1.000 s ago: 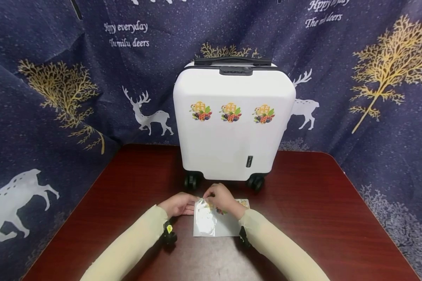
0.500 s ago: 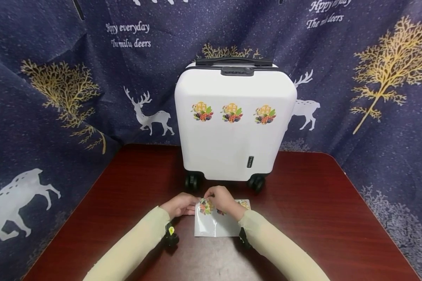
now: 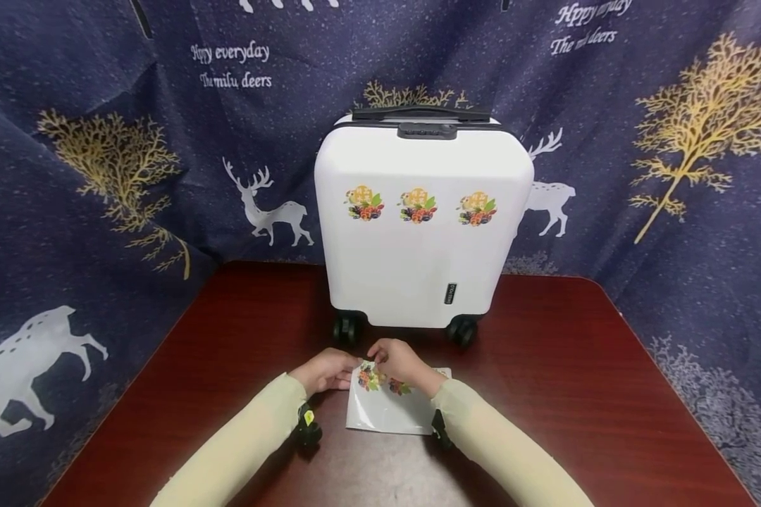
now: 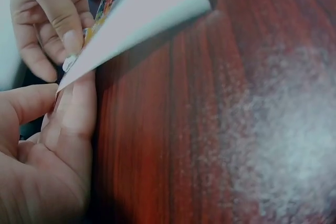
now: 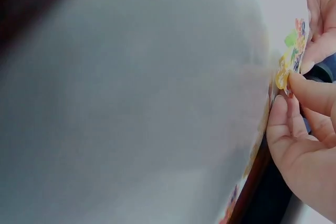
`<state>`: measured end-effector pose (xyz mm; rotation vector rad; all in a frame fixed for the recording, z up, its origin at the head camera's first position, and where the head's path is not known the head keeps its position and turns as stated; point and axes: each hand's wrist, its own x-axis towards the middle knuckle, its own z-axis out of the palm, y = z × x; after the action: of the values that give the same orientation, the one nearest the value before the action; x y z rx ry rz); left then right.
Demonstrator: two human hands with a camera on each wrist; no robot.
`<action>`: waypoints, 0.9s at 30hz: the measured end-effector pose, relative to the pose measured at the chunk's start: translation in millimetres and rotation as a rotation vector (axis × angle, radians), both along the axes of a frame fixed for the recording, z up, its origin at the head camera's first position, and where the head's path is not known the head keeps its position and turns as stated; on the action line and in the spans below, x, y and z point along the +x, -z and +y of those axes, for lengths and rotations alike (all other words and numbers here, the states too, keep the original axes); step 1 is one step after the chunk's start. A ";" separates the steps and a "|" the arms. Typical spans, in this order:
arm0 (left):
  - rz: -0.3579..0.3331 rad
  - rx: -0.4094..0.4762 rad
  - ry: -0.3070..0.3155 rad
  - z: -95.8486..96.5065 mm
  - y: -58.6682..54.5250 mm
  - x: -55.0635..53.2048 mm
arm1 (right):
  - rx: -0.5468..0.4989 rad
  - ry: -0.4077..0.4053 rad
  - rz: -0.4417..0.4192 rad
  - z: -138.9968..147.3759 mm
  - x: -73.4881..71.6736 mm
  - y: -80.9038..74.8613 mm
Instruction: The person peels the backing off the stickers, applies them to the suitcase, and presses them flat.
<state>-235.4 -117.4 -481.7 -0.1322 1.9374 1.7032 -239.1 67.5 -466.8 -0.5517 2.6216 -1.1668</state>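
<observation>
A white sticker sheet [image 3: 387, 414] printed with colourful fruit stickers is raised along its far edge above the table. My left hand [image 3: 327, 370] pinches its far left corner between thumb and fingers, as the left wrist view also shows. At that same edge, my right hand [image 3: 404, 364] has thumb and fingertips on the yellow part of a fruit sticker [image 5: 284, 72], pinching its edge. The sticker's print [image 3: 369, 377] shows between the two hands in the head view. Part of the sheet is hidden behind my right hand and wrist.
Beyond the hands, a white suitcase [image 3: 406, 260] with black wheels stands upright on the dark red table [image 3: 545, 380]. Three fruit stickers [image 3: 417, 206] form a row across its front. A blue curtain [image 3: 101, 239] with deer and trees hangs behind.
The sheet has tilted, its near edge shifting slightly towards me, and glare over its left sticker has faded. My right hand has lowered slightly along the far edge; my left hand keeps its corner.
</observation>
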 end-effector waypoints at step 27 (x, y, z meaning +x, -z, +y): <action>0.021 -0.085 0.081 -12.1 -1.8 2.0 | 0.163 0.128 0.134 -3.1 3.3 -1.2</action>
<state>-233.3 -129.4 -479.8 -0.0660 2.0039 1.5766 -235.8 64.4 -465.7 -0.4505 2.8714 -0.9687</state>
